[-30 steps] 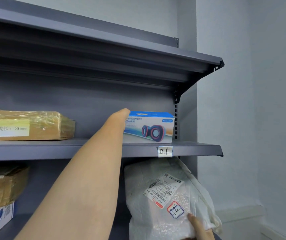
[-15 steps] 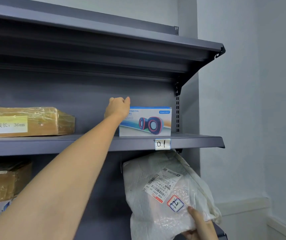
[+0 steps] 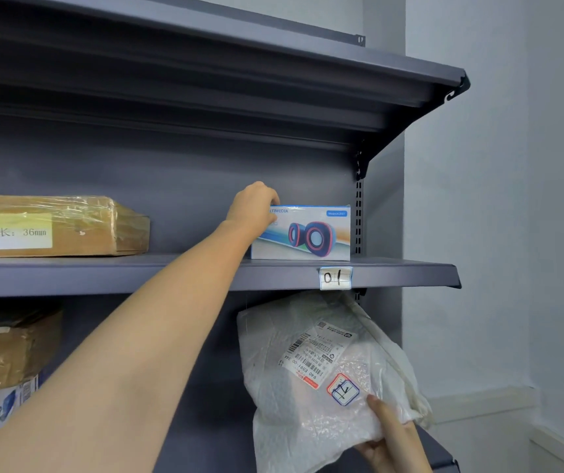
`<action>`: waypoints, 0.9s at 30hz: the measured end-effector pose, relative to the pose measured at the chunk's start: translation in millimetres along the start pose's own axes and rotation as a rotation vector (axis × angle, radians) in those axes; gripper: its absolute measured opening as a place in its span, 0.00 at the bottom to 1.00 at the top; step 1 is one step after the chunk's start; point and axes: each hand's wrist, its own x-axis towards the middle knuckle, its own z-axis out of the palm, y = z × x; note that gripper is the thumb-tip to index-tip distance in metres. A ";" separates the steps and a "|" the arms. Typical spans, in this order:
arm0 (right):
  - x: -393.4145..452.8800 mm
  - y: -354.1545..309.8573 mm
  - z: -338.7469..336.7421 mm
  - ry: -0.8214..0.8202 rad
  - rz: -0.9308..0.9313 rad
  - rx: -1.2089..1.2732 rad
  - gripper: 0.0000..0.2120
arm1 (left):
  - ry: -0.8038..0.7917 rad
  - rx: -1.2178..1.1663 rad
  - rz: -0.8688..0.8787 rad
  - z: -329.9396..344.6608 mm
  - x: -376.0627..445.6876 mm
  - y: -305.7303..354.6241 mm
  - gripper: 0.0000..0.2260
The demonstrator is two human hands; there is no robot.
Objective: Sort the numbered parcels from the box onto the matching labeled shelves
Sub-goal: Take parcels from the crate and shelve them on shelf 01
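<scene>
Your left hand (image 3: pixel 253 208) curls over the top corner of the speaker box (image 3: pixel 302 233), which stands on the shelf (image 3: pixel 410 273) above the "01" tag (image 3: pixel 335 278), long side running along the edge, printed face outward. Your right hand (image 3: pixel 389 442) holds the white parcel (image 3: pixel 308 387) below. A hard shove could skew the box; the loose wrap may slip from your thumb.

The left hand (image 3: pixel 253 206) covers the left end of the speaker box (image 3: pixel 302 233) and part of its printed title, and the bottom edge cuts off the right hand (image 3: pixel 389 445) under the white parcel (image 3: pixel 308 404).
</scene>
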 end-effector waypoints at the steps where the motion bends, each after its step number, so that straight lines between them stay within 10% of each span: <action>1: 2.2 -0.7 -1.5 -0.048 -0.004 -0.008 0.16 | -0.019 0.036 -0.002 3.2 4.5 0.8 0.10; 27: 14.2 -14.3 -1.3 -0.097 -0.104 0.019 0.15 | -0.615 0.462 -0.043 50.2 53.4 -0.1 0.31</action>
